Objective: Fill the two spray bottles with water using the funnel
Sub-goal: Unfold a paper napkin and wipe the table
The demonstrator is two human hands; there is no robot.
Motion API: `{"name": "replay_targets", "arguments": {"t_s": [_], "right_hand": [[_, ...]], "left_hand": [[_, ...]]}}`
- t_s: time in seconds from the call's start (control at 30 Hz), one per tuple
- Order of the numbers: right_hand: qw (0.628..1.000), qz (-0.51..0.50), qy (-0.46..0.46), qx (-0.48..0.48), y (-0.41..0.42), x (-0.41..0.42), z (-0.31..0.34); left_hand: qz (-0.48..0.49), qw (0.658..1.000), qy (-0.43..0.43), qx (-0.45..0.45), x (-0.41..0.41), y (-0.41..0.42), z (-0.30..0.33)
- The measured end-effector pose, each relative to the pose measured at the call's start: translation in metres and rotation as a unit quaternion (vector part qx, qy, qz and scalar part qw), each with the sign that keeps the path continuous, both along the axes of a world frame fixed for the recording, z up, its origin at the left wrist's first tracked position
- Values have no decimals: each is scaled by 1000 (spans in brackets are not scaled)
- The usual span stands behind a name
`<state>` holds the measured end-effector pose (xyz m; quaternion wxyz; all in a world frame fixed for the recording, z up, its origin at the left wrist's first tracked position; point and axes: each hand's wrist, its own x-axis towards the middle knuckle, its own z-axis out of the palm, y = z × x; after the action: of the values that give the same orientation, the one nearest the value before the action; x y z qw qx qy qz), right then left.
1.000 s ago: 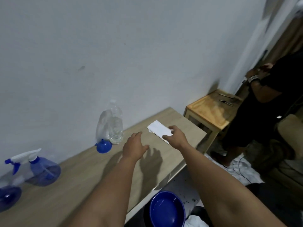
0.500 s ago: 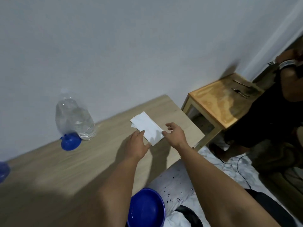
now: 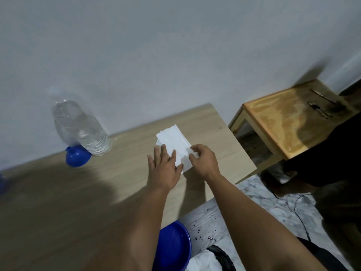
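A clear plastic water bottle point(image 3: 80, 126) stands by the wall on the wooden table point(image 3: 58, 192). A blue funnel point(image 3: 78, 158) lies on its side against the bottle's base. At the far left edge a blue sliver point(image 3: 2, 182) shows; I cannot tell if it is a spray bottle. A folded white tissue stack point(image 3: 173, 141) lies near the table's right end. My left hand point(image 3: 165, 169) rests flat on its near left part, fingers straight. My right hand point(image 3: 203, 159) pinches the stack's near right edge with curled fingers.
A blue basin point(image 3: 173, 245) sits below the table's front edge. A low wooden stool point(image 3: 289, 122) with small metal items stands to the right. A person in dark clothes point(image 3: 332, 157) is at the right edge. A black cable point(image 3: 298, 216) runs over the marble floor.
The view swung right, so both spray bottles left the frame. My left hand slid onto the tissue stack, and my right hand's fingers curled onto its edge.
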<state>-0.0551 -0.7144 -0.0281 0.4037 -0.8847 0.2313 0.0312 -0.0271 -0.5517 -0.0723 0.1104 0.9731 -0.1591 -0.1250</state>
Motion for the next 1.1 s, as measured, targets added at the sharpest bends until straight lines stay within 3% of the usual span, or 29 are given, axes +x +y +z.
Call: {"name": "replay_targets", "arguments": {"t_s": [0.1, 0.23, 0.33, 0.83, 1.1], "right_hand": [[997, 49, 17, -54, -2, 5, 0], [965, 133, 115, -194, 3, 9, -2], [959, 135, 106, -226, 8, 9, -7], [985, 74, 26, -152, 22, 7, -4], [997, 31, 1, -77, 25, 7, -2]], "left_hand": [[2, 1000, -3, 2, -1, 0, 0], [-8, 1000, -7, 8, -1, -2, -2], [-7, 1000, -10, 13, 2, -1, -3], [3, 999, 12, -40, 9, 13, 11], [21, 997, -23, -66, 13, 20, 6]]}}
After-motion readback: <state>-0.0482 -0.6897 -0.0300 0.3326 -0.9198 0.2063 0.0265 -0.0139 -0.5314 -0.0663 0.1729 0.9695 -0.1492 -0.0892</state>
